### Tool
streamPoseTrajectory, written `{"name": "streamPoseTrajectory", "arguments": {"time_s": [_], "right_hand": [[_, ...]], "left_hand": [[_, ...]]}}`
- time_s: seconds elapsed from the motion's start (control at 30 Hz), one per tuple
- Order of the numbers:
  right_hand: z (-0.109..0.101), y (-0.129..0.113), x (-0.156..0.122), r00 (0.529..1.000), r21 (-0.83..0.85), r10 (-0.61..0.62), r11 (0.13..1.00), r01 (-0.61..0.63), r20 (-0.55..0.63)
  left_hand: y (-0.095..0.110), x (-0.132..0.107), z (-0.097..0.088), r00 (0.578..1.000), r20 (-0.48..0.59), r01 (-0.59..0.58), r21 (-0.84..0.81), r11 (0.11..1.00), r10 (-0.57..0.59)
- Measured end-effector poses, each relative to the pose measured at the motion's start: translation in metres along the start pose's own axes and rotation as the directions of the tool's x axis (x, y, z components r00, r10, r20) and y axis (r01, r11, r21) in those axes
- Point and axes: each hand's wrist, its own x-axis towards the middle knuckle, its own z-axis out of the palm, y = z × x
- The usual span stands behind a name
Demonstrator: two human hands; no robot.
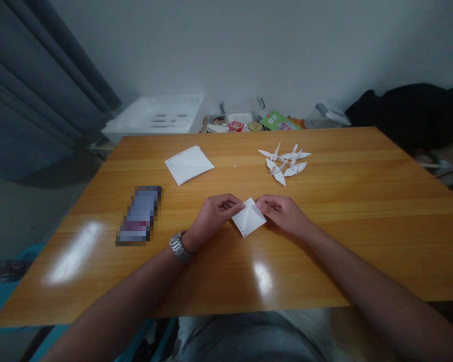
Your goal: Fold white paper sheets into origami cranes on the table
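Observation:
A small folded square of white paper [249, 220] is held corner-on over the wooden table, with crease lines on its face and punched holes near its lowest corner. My left hand [221, 211] pinches its left upper edge, thumb on top; a metal watch [180, 247] is on that wrist. On the opposite side, my right hand [281, 211] grips the right upper edge between thumb and fingers. Beyond the hands, to the right, several folded white paper cranes [287, 162] lie in a cluster. Farther left rests a stack of white paper sheets [190, 165] with a perforated edge.
A blurred-out phone [140, 213] lies left on the wooden table [362, 201]. Behind the table's far edge are a white plastic tray [166, 113], a green booklet [278, 120] and other small items. Black cloth [411, 115] is heaped at the right, and a grey curtain [41, 75] hangs left.

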Motion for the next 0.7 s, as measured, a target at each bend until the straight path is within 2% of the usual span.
{"name": "streamPoseTrajectory", "arguments": {"time_s": [0.1, 0.2, 0.5, 0.7], "right_hand": [[0.003, 0.001, 0.0, 1.0, 0.06, -0.007, 0.998, 0.007, -0.001], [0.0048, 0.0017, 0.0003, 1.0, 0.016, -0.021, 1.0, 0.021, -0.02], [-0.0011, -0.0002, 0.0034, 0.991, -0.029, -0.011, 1.0, 0.007, -0.134], [-0.0012, 0.0026, 0.0053, 0.992, -0.019, -0.009, 1.0, 0.007, -0.129]], "left_hand": [[0.0022, -0.0029, 0.0023, 0.999, 0.047, -0.026, 0.048, 0.998, 0.024], [0.0044, -0.0043, 0.0044, 0.998, 0.066, -0.024, 0.063, 0.998, 0.02], [-0.0012, -0.0013, 0.0023, 1.0, 0.015, -0.006, 0.035, 0.999, 0.005], [-0.0016, -0.0003, 0.0016, 1.0, 0.017, 0.013, 0.023, 1.0, -0.014]]}}
